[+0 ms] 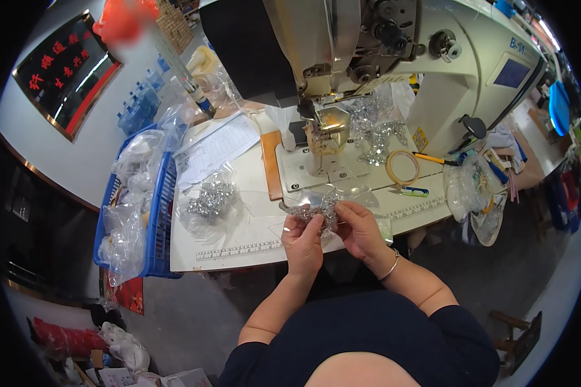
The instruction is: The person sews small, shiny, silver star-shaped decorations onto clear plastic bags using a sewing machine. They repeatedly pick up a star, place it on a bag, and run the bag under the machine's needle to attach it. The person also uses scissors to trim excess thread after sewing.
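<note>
Between my two hands, just over the front edge of the white table, is a silvery, sparkling beaded piece (323, 208) with clear film around it. My left hand (303, 244) is closed on its left side, thumb on top. Fingers of my right hand (360, 231) pinch its right side; a bracelet is on that wrist. Right behind stands a sewing machine (455, 84), its needle area (326, 132) above the metal plate. A heap of similar glittering pieces (212, 197) lies on clear plastic to the left. More silvery pieces (377, 129) lie behind the needle area.
At the left a blue basket (163, 222) holds plastic bags. Papers (218, 147) and an orange-brown strip (272, 166) lie left of the machine. A tape roll (402, 168), a cutter (414, 191) and an orange-handled tool (428, 158) are on the right. A wooden stool (519, 342) stands lower right.
</note>
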Motion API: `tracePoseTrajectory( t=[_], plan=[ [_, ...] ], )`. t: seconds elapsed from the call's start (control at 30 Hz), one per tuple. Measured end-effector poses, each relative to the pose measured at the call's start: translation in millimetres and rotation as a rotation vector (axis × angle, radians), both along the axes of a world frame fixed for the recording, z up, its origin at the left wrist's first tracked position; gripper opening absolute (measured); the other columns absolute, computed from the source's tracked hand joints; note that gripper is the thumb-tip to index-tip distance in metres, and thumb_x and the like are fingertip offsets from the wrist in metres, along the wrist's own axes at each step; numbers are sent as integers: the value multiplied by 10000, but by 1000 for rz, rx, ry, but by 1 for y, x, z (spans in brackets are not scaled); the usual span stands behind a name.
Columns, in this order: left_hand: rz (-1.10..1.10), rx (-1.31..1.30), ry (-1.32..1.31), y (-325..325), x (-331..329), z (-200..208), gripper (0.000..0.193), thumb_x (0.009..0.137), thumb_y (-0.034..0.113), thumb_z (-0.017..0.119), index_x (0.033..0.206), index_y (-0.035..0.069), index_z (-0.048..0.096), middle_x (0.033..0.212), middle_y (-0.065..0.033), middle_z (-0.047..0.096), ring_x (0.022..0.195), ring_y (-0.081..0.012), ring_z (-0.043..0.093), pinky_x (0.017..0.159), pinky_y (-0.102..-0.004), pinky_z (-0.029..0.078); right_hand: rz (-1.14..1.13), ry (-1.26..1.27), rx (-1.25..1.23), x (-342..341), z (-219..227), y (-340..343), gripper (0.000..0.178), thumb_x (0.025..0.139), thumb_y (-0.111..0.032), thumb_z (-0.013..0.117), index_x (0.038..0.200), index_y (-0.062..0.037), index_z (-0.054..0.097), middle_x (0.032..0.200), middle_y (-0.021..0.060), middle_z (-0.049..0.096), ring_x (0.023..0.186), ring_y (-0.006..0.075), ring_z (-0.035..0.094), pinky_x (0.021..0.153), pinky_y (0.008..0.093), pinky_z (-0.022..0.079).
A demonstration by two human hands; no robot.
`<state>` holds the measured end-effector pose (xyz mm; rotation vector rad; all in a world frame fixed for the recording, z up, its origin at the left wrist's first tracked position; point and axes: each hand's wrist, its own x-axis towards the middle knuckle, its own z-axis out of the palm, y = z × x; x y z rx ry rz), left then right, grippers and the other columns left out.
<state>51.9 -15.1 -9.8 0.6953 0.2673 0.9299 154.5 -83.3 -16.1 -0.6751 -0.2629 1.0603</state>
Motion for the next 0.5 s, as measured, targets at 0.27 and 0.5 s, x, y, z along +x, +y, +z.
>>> tracePoseTrajectory(
  t=[0.27, 0.5],
  plan=[
    [79, 590, -7, 14, -3, 0, 248, 832, -90, 558, 1049, 26, 524, 1011, -127, 614, 922, -235, 607, 802, -354, 511, 11, -131, 182, 9, -3, -10, 299, 891, -150, 605, 1165, -38, 564, 1051, 99, 611, 912, 185, 594, 827, 321, 491],
    [340, 2013, -37, 55, -24, 84, 159, 721, 118, 699, 851, 144, 611, 957, 2, 671, 847, -197, 600, 744, -330, 512, 444, -11, 172, 60, 30, -19, 678, 928, -548, 373, 1290, 19, 455, 1226, 179, 537, 1138, 302, 517, 980, 430, 407]
  ],
)
